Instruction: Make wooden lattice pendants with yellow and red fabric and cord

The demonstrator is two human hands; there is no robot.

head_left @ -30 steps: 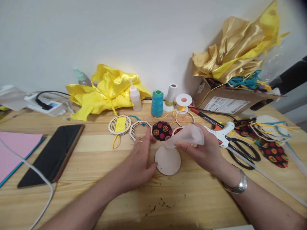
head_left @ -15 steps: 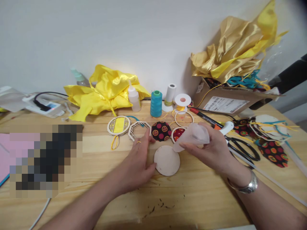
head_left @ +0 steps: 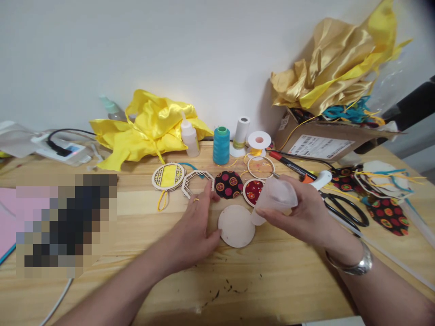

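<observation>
My right hand (head_left: 302, 213) is wrapped round a translucent white squeeze bottle (head_left: 277, 197), tipped with its narrow end down at the right edge of a pale round disc (head_left: 236, 228). The disc lies flat on the table; its surface looks plain. My left hand (head_left: 199, 226) is open, thumb at the disc's left edge, other fingers stretched forward beside an octagonal wooden lattice frame (head_left: 186, 184). Just behind the disc lie a dark patterned fabric circle (head_left: 229, 184) and a round frame with red patterned fabric (head_left: 251, 192), partly covered by the bottle.
Behind stand a teal thread spool (head_left: 221, 147), a second squeeze bottle (head_left: 189, 138) and yellow satin (head_left: 146, 131). Black-handled scissors (head_left: 350, 208), a marker (head_left: 292, 165) and a cardboard box (head_left: 316, 142) are on the right. A yellow-centred lattice frame (head_left: 168, 176) lies left.
The bottle's lower end has shifted slightly right along the disc's edge as my right hand moved a little right. My left hand stays in place.
</observation>
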